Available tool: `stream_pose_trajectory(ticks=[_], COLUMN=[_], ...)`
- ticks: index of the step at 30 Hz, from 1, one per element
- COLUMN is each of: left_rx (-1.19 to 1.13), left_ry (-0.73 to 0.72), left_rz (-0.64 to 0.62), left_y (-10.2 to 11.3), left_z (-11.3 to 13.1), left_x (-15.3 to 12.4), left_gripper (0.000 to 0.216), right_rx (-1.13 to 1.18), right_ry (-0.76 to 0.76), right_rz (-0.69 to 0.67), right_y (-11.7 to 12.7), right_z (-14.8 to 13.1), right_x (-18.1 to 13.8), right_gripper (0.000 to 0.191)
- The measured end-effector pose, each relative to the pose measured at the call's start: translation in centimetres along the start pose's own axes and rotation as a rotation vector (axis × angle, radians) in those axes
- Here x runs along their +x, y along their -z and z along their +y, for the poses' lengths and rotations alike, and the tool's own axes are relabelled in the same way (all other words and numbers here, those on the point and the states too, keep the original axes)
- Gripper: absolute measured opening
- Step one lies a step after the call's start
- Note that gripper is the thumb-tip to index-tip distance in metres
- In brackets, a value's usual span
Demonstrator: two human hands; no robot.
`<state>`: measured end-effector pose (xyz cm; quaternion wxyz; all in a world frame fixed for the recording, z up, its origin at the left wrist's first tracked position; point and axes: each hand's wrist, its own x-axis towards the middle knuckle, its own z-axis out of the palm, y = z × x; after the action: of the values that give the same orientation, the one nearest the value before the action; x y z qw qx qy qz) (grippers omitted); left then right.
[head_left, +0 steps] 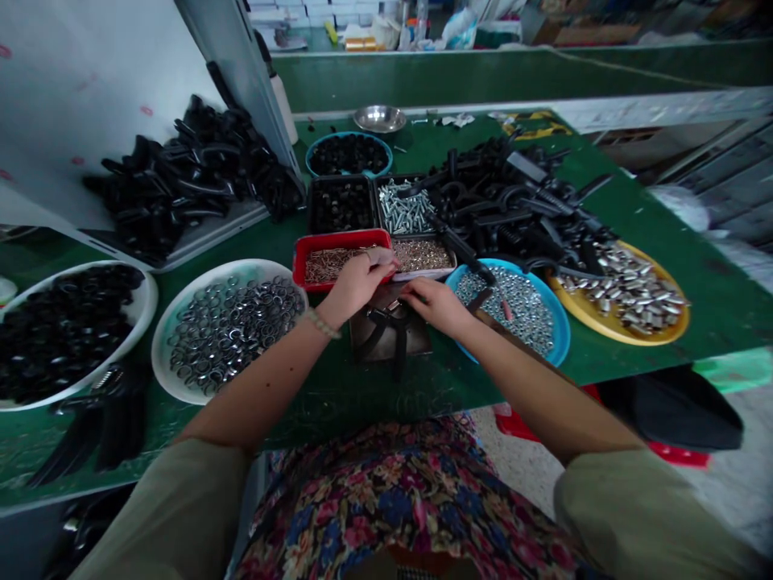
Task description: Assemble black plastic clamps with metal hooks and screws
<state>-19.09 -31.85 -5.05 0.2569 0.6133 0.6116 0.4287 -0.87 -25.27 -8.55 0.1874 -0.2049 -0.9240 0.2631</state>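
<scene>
A black plastic spring clamp (392,324), its two handles toward me, lies on a dark metal plate (416,345) in front of me. A small coil spring (394,305) shows at its top. My right hand (440,306) is at the clamp's right side, fingertips pinched together close beside the spring; what they hold is too small to make out. My left hand (361,283) hovers over the near right corner of a red tray (343,240) of copper-coloured pins. Its thumb and fingers are pinched together, and anything between them is hidden.
Around the plate stand a white basin of metal rings (158,354), a blue basin of small nuts (564,322), a yellow basin of metal sleeves (679,322) and a tray of screws (406,208). Black clamp parts (501,193) are heaped at right, black handles (199,177) at left.
</scene>
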Motion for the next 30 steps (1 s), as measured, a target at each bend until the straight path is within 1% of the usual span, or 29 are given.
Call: stream_pose_trajectory(ticks=[3, 5, 7, 10, 12, 15, 18, 20, 25, 28, 30], left_rx=[-0.099, -0.102, -0.037, 0.129, 0.245, 0.416, 0.58, 0.678, 0.845, 0.879, 0.884], left_ry=[0.049, 0.093, 0.108, 0.065, 0.029, -0.022, -0.055, -0.058, -0.094, -0.115, -0.107], left_rz=[0.051, 0.084, 0.085, 0.097, 0.108, 0.068, 0.024, -0.005, -0.114, -0.158, -0.166], left_y=[0.0, -0.5, -1.1, -2.2, -2.8, -3.5, -3.7, -3.6, -3.4, -3.4, -3.4], left_z=[-0.9, -1.3, -1.4, -1.6, -1.9, -2.3, -2.4, -2.0, -1.0, -0.8, -0.8], left_x=[-3.7, -5.4, -6.6, -7.8, -8.2, -8.4, -8.4, -8.3, -8.4, -8.6, -8.6], left_gripper=[0.011, 0.009, 0.009, 0.014, 0.017, 0.02, 0.022, 0.022, 0.019, 0.016, 0.016], right_rx=[-0.04, -0.07, -0.109, -0.19, -0.243, -0.315, -0.41, -0.436, -0.303, -0.173, -0.094], right_ry=[-0.045, -0.051, -0.043, -0.01, 0.005, 0.005, 0.021, 0.025, -0.005, -0.001, -0.042], right_rz=[-0.004, -0.021, -0.032, -0.056, -0.073, -0.103, -0.138, -0.137, -0.044, 0.0, 0.034], right_y=[-1.0, -1.3, -1.4, -1.3, -1.2, -1.3, -1.5, -1.6, -1.8, -1.6, -1.6], right_z=[0.5, 0.7, 0.8, 0.5, 0.3, 0.0, -0.1, 0.1, 0.9, 1.3, 1.5], right_x=[0.1, 0.1, 0.0, -0.2, -0.4, -0.5, -0.5, -0.5, -0.3, -0.4, -0.4], right_gripper=[0.013, 0.014, 0.016, 0.018, 0.018, 0.019, 0.021, 0.021, 0.014, 0.014, 0.013])
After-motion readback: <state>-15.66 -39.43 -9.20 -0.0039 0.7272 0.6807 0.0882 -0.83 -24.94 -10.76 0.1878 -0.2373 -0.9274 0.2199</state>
